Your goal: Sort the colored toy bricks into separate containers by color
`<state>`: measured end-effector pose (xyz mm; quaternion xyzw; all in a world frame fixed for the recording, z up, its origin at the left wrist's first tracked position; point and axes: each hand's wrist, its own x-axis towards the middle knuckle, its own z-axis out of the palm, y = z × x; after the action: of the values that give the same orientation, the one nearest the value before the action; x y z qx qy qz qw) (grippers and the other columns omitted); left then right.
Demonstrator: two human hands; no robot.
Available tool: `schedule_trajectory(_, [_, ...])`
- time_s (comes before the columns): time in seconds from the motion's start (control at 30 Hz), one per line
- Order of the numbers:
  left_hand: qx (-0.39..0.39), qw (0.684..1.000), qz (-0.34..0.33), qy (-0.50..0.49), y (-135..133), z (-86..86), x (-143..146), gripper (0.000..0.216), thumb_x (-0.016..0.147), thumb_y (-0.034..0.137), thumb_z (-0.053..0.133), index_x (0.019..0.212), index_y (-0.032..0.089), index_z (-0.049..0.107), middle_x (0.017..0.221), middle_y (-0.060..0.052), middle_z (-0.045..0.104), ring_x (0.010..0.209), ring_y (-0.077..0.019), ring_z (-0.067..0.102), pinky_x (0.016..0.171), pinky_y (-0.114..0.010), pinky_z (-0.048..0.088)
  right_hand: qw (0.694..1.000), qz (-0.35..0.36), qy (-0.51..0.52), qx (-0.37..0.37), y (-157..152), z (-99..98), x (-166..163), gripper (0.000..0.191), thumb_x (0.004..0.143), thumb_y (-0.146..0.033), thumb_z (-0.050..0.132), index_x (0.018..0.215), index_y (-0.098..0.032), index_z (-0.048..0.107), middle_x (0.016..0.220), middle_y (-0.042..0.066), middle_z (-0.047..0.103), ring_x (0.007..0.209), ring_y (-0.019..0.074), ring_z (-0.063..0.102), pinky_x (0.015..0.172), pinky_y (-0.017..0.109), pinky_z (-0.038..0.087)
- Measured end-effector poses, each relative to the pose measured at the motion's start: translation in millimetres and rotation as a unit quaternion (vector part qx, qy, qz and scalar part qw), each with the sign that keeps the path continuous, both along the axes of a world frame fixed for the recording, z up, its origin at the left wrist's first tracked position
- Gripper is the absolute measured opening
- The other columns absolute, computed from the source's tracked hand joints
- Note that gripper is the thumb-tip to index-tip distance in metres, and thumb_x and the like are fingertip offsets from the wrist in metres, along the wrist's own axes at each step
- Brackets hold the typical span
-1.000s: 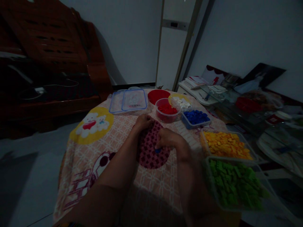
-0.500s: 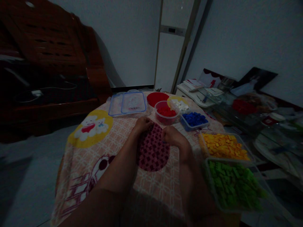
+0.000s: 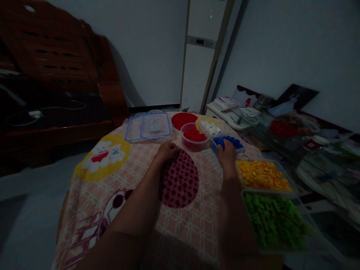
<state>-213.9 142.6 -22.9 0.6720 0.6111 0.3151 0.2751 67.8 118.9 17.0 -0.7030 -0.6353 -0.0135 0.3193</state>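
My left hand (image 3: 168,151) is closed, fingers bent together, at the upper left edge of a dark red checked circle (image 3: 180,180) on the tablecloth. Whatever it may hold is hidden. At the near side of a clear tub of blue plastic bricks (image 3: 234,143) is my right hand (image 3: 227,154), its thumb and fingers apart and its fingertips over the bricks. Left of that tub stands a round clear bowl (image 3: 195,146) with red pieces (image 3: 195,135) in it. White pieces (image 3: 210,128) lie behind, in a container that is hard to make out.
Right of my right forearm are a tub of yellow bricks (image 3: 261,175) and a tub of green bricks (image 3: 274,221). Blue-edged clear lids (image 3: 156,125) lie at the far left, beside a red round lid (image 3: 184,120). A cluttered glass table (image 3: 253,122) stands at right.
My right hand has moved right and away from me, from the checked circle to the tub of blue bricks, and its fingers have parted. My left hand stays by the circle. The view has shifted slightly.
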Motion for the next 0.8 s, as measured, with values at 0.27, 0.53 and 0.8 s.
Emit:
schedule_trajectory(0.27, [-0.002, 1.0, -0.001, -0.023, -0.1, -4.2, -0.9, 0.026, 0.074, 0.039, 0.057, 0.067, 0.017, 0.069, 0.062, -0.003, 0.067, 0.061, -0.0167, 0.057, 0.056, -0.025, 0.039, 0.989, -0.045, -0.109, -0.089, 5.5, -10.3, -2.6, 0.057, 0.101, -0.044, 0.034, 0.137, -0.005, 0.057, 0.151, 0.024, 0.046, 0.144, 0.0367, 0.035, 0.119, 0.059, 0.016])
schedule_trajectory(0.53, [-0.014, 1.0, -0.009, -0.01, 0.0, -1.4, -1.1, 0.029, 0.074, 0.04, 0.055, 0.067, 0.016, 0.069, 0.061, -0.002, 0.068, 0.058, -0.0161, 0.058, 0.057, -0.025, 0.039, 0.987, -0.067, -0.101, -0.104, 5.0, -8.4, 0.6, 0.056, 0.101, -0.043, 0.035, 0.138, -0.007, 0.057, 0.147, 0.023, 0.051, 0.14, 0.0351, 0.04, 0.118, 0.057, 0.016])
schedule_trajectory(0.8, [-0.005, 1.0, -0.002, -0.014, -0.1, -0.1, -0.6, 0.026, 0.076, 0.036, 0.058, 0.06, 0.017, 0.067, 0.054, -0.001, 0.063, 0.056, -0.0151, 0.055, 0.056, -0.025, 0.036, 0.997, -0.062, 0.006, 0.055, -9.6, 25.2, -8.9, 0.046, 0.096, -0.036, 0.043, 0.128, -0.01, 0.063, 0.14, 0.023, 0.056, 0.134, 0.0345, 0.045, 0.113, 0.059, 0.028])
